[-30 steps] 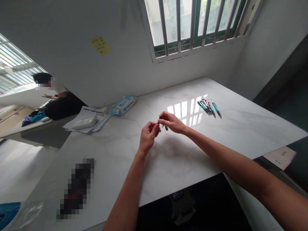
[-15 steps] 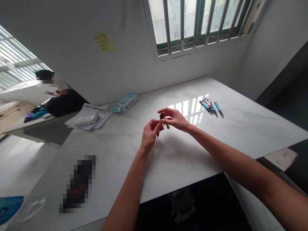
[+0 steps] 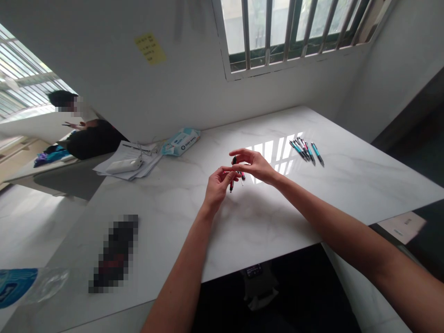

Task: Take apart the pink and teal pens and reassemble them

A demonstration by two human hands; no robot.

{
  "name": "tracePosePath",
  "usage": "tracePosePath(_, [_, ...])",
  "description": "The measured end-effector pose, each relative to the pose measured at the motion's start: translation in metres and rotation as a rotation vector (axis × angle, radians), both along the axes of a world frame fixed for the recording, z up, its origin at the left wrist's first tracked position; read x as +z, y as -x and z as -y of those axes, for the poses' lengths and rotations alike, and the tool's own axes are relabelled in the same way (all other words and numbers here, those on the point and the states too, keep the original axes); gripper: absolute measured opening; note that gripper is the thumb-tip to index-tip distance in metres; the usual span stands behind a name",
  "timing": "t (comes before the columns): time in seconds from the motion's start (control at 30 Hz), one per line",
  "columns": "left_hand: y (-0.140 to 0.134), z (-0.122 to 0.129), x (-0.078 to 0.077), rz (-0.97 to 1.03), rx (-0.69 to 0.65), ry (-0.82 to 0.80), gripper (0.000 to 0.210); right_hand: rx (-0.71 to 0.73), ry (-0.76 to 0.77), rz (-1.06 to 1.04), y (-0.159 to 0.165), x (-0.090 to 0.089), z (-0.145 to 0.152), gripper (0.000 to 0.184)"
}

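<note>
A red and black pen (image 3: 231, 187) is held slantwise above the white marbled table (image 3: 277, 222). My left hand (image 3: 217, 189) is closed around its middle, with thumb and fingers pinching it. My right hand (image 3: 258, 166) is at the pen's black upper end, its thumb against the left fingertips and its other fingers curved over the top. Just behind the hands lie a red and black pen piece (image 3: 243, 175) and a thin white piece, partly hidden by the fingers.
Several teal, black and pink pens (image 3: 305, 150) lie to the right. At the back left are a wipes packet (image 3: 182, 141) and papers (image 3: 121, 152) with a white device on them. A blurred dark object (image 3: 116, 254) and a plastic bottle (image 3: 48, 284) are at left. Another person sits beyond.
The view has tilted down slightly, shifting everything up a little. My hands remain together at the pen, and my right fingers have shifted slightly around its top.
</note>
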State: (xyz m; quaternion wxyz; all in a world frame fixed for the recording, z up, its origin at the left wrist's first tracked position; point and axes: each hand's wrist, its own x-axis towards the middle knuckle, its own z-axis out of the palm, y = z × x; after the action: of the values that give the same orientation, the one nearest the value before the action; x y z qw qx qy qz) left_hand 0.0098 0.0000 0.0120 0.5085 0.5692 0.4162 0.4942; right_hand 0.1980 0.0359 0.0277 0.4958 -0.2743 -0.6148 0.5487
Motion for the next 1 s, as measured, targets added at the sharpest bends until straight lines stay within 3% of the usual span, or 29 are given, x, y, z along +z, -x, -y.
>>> tracePosePath(0.57, [-0.0053, 0.0049, 0.0047, 0.024, -0.013, 0.033, 0.046, 0.108, -0.018, -0.005, -0.003, 0.0038, 0.0037, 0.056])
tracePosePath(1.0, [-0.0061, 0.0044, 0.0034, 0.051, -0.005, 0.025, 0.046, 0.074, -0.009, 0.006, -0.0055, 0.0044, 0.0022, 0.051])
